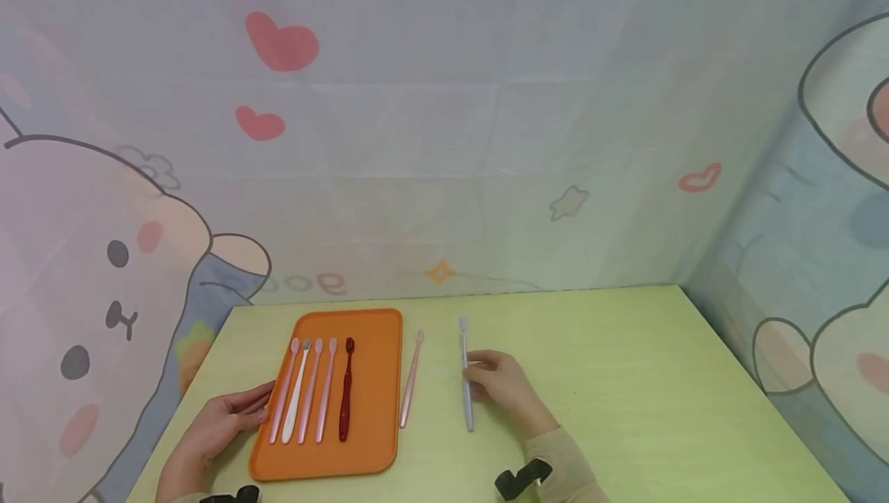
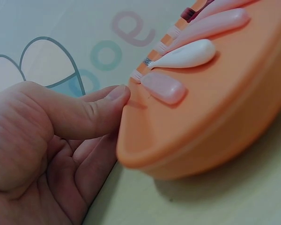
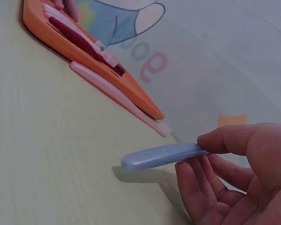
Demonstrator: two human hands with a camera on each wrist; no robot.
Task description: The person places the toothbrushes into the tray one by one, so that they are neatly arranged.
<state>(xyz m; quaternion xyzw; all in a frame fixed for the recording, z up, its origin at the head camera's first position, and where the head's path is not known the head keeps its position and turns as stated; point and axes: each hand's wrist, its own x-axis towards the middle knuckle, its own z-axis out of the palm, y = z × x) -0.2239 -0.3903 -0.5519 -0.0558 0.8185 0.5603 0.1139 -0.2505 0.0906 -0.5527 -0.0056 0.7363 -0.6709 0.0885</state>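
My left hand point(image 1: 221, 427) grips the left rim of an orange tray point(image 1: 371, 410), thumb on the edge. On the tray lie three pink toothbrushes, a white toothbrush point(image 1: 295, 395) and a dark red toothbrush point(image 1: 346, 391), side by side with heads toward the back wall. Another pink toothbrush point(image 1: 411, 379) lies on the table just right of the tray. Farther right, my right hand point(image 1: 505, 389) pinches a light blue toothbrush point(image 3: 161, 155) between thumb and fingers. Its handle is raised off the table, casting a shadow in the right wrist view.
The pale yellow-green table point(image 1: 646, 410) extends to the right of my right hand. Behind it hangs a printed cloth backdrop point(image 1: 486, 140) with hearts and cartoon animals, which also runs along both sides.
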